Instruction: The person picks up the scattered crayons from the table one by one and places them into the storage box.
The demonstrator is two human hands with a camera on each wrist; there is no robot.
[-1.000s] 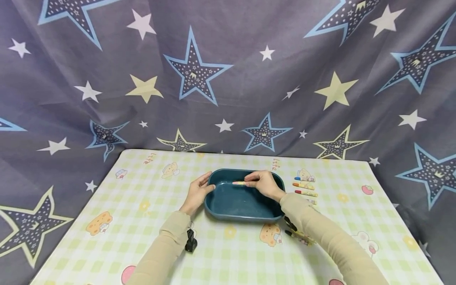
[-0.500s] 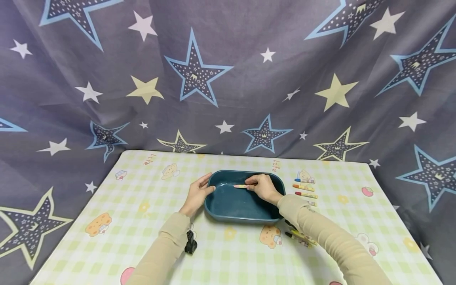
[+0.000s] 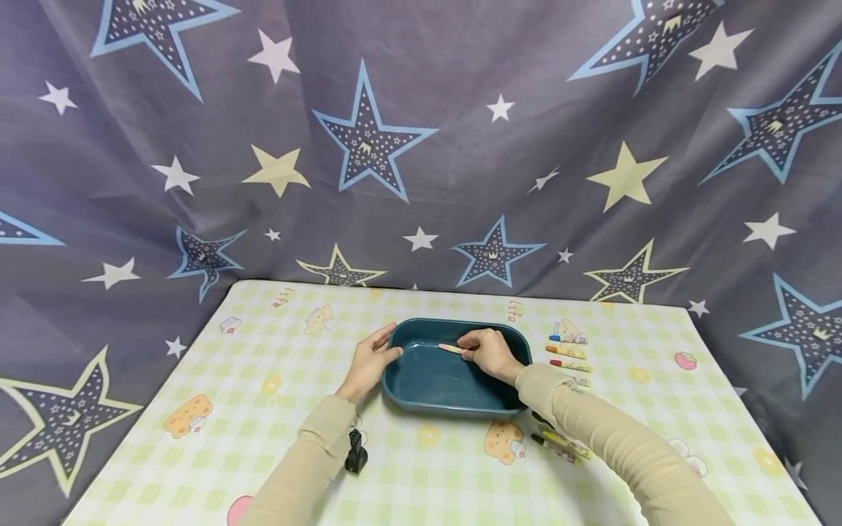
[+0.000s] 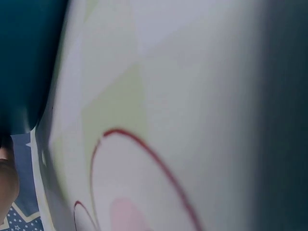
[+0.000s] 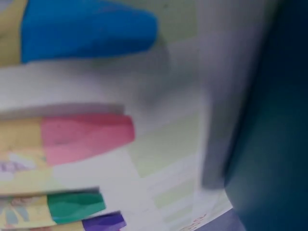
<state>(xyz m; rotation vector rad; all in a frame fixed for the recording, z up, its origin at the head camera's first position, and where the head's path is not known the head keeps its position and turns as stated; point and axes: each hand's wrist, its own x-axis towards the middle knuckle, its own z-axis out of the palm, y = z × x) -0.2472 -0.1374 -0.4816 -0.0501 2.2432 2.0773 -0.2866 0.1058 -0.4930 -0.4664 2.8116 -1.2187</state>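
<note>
A dark teal plastic tub [image 3: 427, 376] sits on the table. At its left end my left hand [image 3: 370, 361] holds the rim, thumb over the inner side and fingers outside. My right hand [image 3: 490, 354] reaches into the tub and pinches a crayon [image 3: 450, 348] with a pink tip, pointing left. Whether the crayon touches the tub floor I cannot tell. In the left wrist view only part of the left hand [image 4: 7, 180] shows, beside the tub wall [image 4: 29, 57]. Several crayons lie right of the tub; the right wrist view shows a blue one [image 5: 91, 31] and a pink one [image 5: 86, 137] close up.
On the right, blue, orange [image 3: 566, 352] and red [image 3: 571, 365] crayons lie in a column. More crayons [image 3: 562, 446] lie near the right forearm, partly covered by the sleeve. A small black object [image 3: 356, 453] is at the left wrist. A star-patterned curtain [image 3: 421, 146] hangs behind the checked tablecloth [image 3: 276, 438].
My right hand has shifted slightly down and right within the tub, and the crayon now tilts a little. The left hand keeps its hold on the rim. The head view has shifted slightly.
</note>
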